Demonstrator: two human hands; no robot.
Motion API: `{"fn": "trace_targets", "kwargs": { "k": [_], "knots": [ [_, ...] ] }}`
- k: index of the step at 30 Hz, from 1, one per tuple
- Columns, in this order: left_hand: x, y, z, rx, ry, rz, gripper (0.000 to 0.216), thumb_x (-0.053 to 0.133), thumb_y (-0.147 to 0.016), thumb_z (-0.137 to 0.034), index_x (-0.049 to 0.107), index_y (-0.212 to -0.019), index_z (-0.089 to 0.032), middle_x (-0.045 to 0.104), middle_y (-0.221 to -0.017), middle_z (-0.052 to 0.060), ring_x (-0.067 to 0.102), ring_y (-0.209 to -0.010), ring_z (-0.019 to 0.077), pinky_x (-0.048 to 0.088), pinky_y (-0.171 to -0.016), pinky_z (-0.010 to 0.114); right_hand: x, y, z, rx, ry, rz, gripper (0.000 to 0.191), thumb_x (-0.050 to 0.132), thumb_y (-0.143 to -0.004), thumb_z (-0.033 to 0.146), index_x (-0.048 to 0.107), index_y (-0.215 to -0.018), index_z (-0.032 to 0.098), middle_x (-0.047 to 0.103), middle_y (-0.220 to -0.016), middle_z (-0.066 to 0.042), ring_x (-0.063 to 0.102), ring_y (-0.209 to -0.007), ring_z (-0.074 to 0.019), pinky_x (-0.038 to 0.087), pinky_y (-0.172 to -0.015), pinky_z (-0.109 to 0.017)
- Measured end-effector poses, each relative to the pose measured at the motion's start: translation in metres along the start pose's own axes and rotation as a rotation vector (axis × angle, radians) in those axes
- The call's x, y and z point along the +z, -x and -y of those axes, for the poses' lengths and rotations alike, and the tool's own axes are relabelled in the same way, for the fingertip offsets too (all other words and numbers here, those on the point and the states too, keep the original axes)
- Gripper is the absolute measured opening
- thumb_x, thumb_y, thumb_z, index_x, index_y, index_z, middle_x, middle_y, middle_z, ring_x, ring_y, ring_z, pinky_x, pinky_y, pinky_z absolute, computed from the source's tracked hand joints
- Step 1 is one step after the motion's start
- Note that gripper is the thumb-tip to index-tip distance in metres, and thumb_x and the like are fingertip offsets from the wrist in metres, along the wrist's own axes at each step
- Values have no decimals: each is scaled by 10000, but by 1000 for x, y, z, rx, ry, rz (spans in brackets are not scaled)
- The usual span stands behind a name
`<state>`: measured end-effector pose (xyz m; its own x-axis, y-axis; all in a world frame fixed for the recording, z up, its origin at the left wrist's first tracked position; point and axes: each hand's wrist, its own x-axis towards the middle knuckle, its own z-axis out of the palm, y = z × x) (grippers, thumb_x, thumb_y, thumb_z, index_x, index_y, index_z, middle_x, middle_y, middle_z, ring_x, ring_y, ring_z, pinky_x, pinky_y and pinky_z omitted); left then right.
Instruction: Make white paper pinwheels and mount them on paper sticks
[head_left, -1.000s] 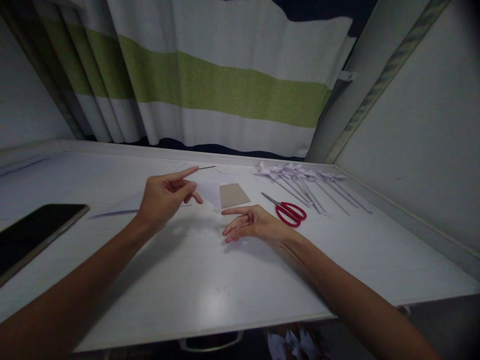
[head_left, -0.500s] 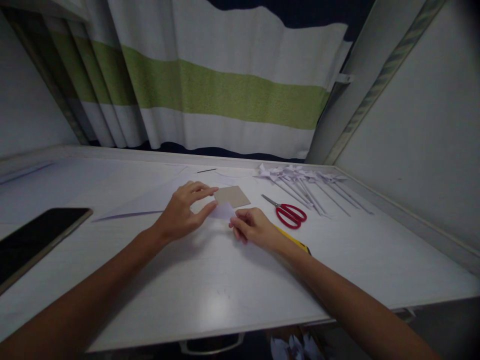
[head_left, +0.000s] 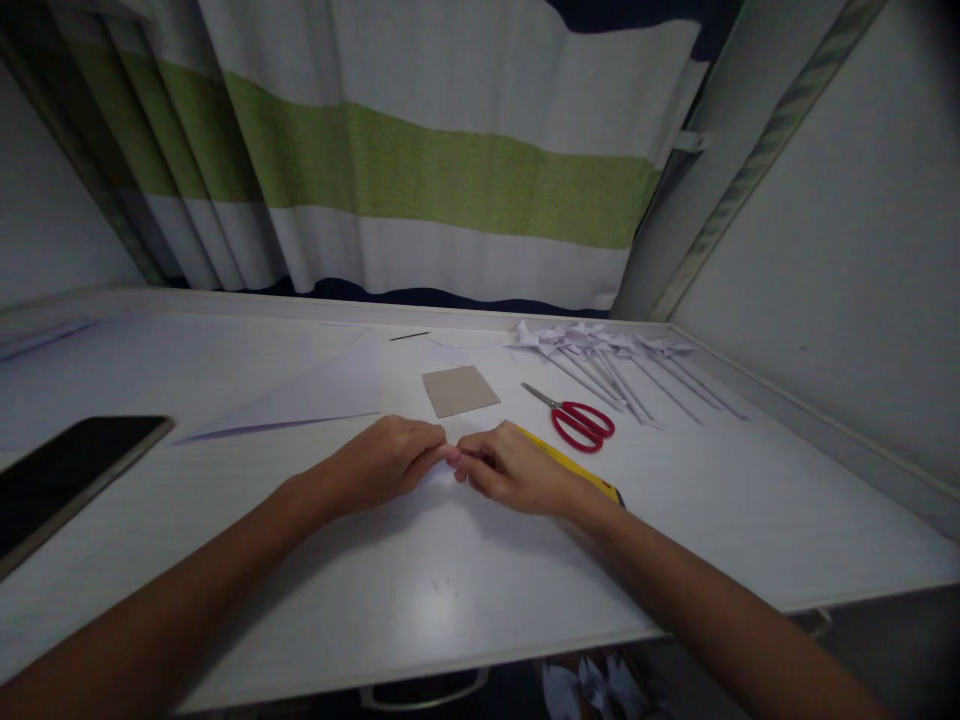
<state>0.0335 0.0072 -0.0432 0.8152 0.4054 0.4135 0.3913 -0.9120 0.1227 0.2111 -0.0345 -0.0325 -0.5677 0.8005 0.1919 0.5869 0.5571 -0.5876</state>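
Both hands have drawn together at frame centre on the white tabletop [head_left: 420, 600]: left hand [head_left: 379, 465] and right hand [head_left: 517, 472] meet at the fingertips, pinched narrow on a small white paper piece [head_left: 442, 479]. It looks like a fold being pressed, calling for even pressure with edges matched. Fingers hide nearly all the paper, and the right wrist covers part of a yellow flat tool [head_left: 574, 467].

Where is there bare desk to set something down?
Bare: the near strip of desk this side of the left hand and right hand, and the stretch from the scissors right to the wall. Crowded: the cardboard square, pinwheels and scissors behind the hands.
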Motion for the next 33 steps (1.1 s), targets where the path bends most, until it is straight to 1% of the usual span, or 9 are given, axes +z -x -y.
{"fn": "trace_targets", "kwargs": {
  "k": [6, 9, 12, 14, 16, 21, 24, 27, 33],
  "knots": [
    [-13, -3, 2, -67, 128, -52, 322, 407, -811, -241, 451, -506, -149, 427, -439, -31, 375, -409, 68, 250, -439, 197, -13, -2, -4, 36, -146, 64, 230, 404, -801, 215, 525, -625, 130, 428, -456, 50, 358, -403, -35, 267, -427, -170],
    [-31, 1, 16, -330, 181, -207, 395, 400, -809, -282, 428, -436, -154, 369, -377, -43, 329, -356, 60, 261, -426, 196, -23, 1, -13, 91, -191, 64, 231, 413, -787, 215, 501, -589, 134, 417, -435, 50, 348, -387, -39, 268, -407, -168],
    [-39, 2, 25, -568, 195, -431, 390, 391, -814, -311, 474, -467, -153, 428, -406, -33, 363, -378, 67, 316, -464, 195, -26, 2, -20, 179, -229, -6, 260, 405, -790, 249, 492, -572, 136, 416, -422, 44, 341, -372, -44, 258, -387, -170],
    [-34, -4, 20, -542, 319, -389, 343, 367, -825, -327, 537, -593, -141, 533, -522, -5, 448, -447, 78, 365, -499, 194, -21, 0, -21, 209, -253, -50, 260, 412, -787, 264, 504, -582, 133, 424, -422, 41, 338, -367, -44, 254, -380, -170],
    [-22, -13, 9, -503, 552, -365, 298, 330, -838, -353, 526, -862, -129, 612, -715, 36, 540, -544, 99, 402, -489, 191, -14, -2, -19, 224, -273, -95, 255, 421, -783, 279, 520, -600, 131, 428, -425, 42, 344, -368, -46, 255, -379, -169],
    [0, -26, -17, -495, 740, -242, 356, 379, -829, -308, 364, -1158, -174, 526, -474, -56, 499, -353, 86, 355, -356, 150, -3, -5, -10, 206, -365, -167, 296, 424, -791, 328, 506, -584, 132, 432, -429, 42, 341, -367, -42, 254, -372, -164],
    [2, -23, -20, -476, 824, -200, 382, 361, -834, -289, 307, -1204, -213, 512, -490, -66, 413, -255, 60, 263, -263, 132, -1, -5, -8, 187, -501, -100, 342, 397, -803, 401, 499, -611, 137, 435, -417, 49, 343, -334, -42, 260, -355, -167],
    [5, -21, -19, -440, 872, -184, 374, 381, -827, -272, 333, -1192, -209, 532, -519, -43, 441, -301, 64, 283, -282, 133, 0, -6, -9, 160, -596, -63, 371, 391, -798, 446, 534, -670, 128, 444, -410, 53, 351, -318, -45, 272, -357, -173],
    [4, -19, -16, -453, 937, -293, 295, 465, -789, -287, 422, -1058, -173, 436, -402, -77, 396, -327, 55, 254, -336, 134, -2, -7, -10, 202, -550, -204, 388, 411, -788, 428, 527, -578, 124, 449, -377, 39, 337, -305, -42, 240, -348, -181]
  ]
}}
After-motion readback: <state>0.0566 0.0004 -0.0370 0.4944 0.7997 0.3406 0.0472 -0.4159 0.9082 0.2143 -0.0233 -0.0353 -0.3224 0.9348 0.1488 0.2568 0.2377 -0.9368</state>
